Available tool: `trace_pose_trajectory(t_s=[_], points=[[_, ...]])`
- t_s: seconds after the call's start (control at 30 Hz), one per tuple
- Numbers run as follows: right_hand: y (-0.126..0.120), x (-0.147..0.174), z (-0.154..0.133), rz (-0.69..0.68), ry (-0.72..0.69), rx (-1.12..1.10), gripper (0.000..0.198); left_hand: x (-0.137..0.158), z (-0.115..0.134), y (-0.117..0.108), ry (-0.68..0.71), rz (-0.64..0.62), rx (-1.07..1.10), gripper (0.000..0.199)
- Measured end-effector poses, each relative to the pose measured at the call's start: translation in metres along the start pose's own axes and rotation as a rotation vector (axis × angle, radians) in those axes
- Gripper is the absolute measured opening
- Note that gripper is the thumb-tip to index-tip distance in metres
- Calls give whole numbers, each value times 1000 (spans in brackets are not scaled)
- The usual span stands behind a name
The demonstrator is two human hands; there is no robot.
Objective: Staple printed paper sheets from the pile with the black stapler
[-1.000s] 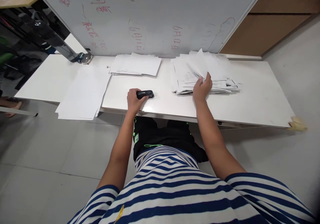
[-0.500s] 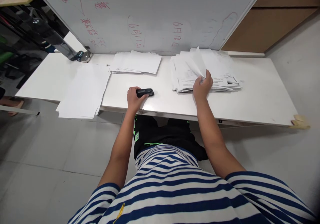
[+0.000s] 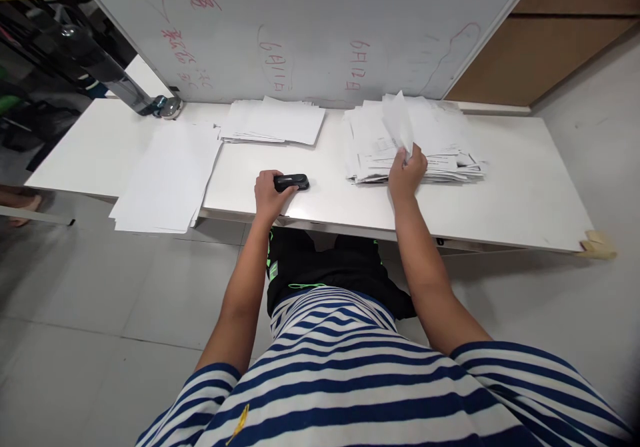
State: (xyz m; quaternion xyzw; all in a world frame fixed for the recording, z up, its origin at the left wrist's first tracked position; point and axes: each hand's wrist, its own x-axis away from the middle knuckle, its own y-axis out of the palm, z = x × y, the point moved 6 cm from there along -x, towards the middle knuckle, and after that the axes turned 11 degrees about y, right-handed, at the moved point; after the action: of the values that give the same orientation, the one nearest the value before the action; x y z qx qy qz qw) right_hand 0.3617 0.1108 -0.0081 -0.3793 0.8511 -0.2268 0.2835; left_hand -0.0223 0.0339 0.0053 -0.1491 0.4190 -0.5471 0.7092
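Observation:
A black stapler [image 3: 295, 182] rests on the white table, and my left hand [image 3: 270, 195] is closed round its left end. Over the front of a thick, uneven pile of paper [image 3: 435, 127] is my right hand [image 3: 407, 172]. Its fingers pinch a lifted sheet of paper [image 3: 397, 122], which bends upward above the pile. My fingertips partly hide the sheet's lower edge. A thinner stack of paper [image 3: 275, 120] lies behind the stapler, against the board.
The white table [image 3: 520, 187] meets an upright whiteboard [image 3: 310, 27] with red writing. Large blank sheets [image 3: 167, 174] overhang the table's front edge at left. Behind them lies a dark, long-handled appliance [image 3: 110, 77]. Yellowish tape [image 3: 597, 244] covers the right corner. A person's foot [image 3: 27, 210] shows far left.
The lifted sheet in my right hand has shifted and bends slightly differently. My left hand stays on the stapler. The whole view has tilted a little.

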Motion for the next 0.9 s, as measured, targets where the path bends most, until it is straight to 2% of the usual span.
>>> trace_pose_trajectory(t_s=[0.13,0.2,0.3,0.4,0.47,0.53,0.63,0.7,0.8,0.9], points=[[-5,5,-13,-1,-28,-3,53,0,0,0,-3,21,-8,40],[-9,14,-28,-53,-51,-33,55,1,0,-1,-14,54,-26,40],[-24,39,-60,-209,-49,-214,57,4,2,-5,-29,119,-90,45],[-52,68,-97,-330,-52,-481,57,9,14,-12,31,178,-112,58],[-71,82,-117,-412,-53,-587,52,12,29,-19,107,205,-9,58],[-86,90,-130,-466,-35,-644,43,16,45,-26,156,227,192,53],[-98,94,-136,-515,-15,-676,33,19,65,-35,124,223,474,44],[-100,94,-135,-524,-9,-685,33,20,75,-38,66,215,588,35],[-98,95,-129,-531,15,-683,37,21,82,-41,1,242,674,27],[-92,97,-123,-613,33,-677,44,23,83,-40,-15,267,685,25]])
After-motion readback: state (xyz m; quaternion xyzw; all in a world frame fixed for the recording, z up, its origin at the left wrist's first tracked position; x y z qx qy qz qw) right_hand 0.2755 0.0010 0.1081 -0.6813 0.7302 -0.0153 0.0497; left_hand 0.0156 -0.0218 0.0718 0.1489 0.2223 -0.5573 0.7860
